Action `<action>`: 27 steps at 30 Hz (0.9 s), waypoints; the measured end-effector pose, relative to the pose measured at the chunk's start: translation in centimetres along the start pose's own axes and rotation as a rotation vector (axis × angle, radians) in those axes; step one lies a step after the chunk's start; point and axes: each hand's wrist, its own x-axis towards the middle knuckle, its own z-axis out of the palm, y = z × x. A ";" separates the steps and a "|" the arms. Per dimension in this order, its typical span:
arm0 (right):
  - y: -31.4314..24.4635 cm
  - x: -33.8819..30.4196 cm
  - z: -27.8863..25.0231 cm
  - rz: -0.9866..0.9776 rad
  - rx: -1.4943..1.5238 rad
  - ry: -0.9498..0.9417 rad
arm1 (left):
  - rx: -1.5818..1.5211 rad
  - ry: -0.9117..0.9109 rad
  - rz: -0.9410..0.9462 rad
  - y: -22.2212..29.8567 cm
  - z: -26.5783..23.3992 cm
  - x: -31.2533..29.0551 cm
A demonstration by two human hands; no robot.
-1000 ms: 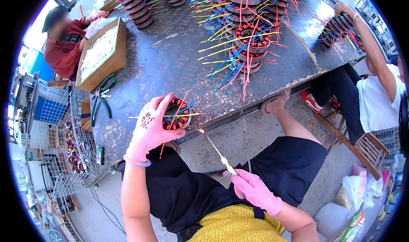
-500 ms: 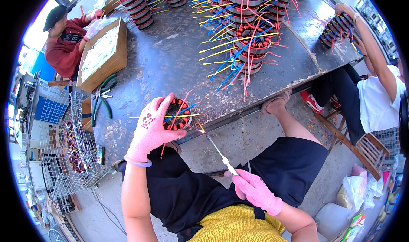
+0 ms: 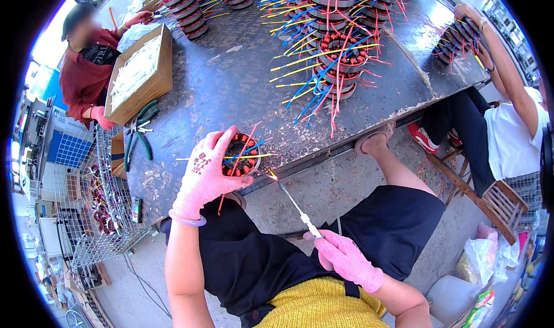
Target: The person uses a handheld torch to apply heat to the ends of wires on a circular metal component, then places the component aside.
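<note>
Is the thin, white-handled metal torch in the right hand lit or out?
Lit: a small orange-yellow flame shows at the tip of the white-handled torch.

A ring-shaped motor stator sits left of the frame's centre, its open round face turned up toward the camera, red windings lining the dark bore; red, blue and yellow lead wires cross its opening and stick out past the rim. Near the middle, a slim white-handled torch slants up-left, its small orange flame burning near the stator's lower right.
</note>
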 end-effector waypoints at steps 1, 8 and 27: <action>0.0 0.0 0.0 -0.001 0.001 -0.001 | -0.001 0.000 0.000 -0.1 0.0 0.0; -0.3 0.0 0.3 0.039 0.039 0.012 | -0.009 0.006 0.016 -0.2 0.1 0.0; 0.9 0.4 -0.4 0.006 0.168 0.029 | -0.051 0.013 0.172 -0.6 0.1 0.0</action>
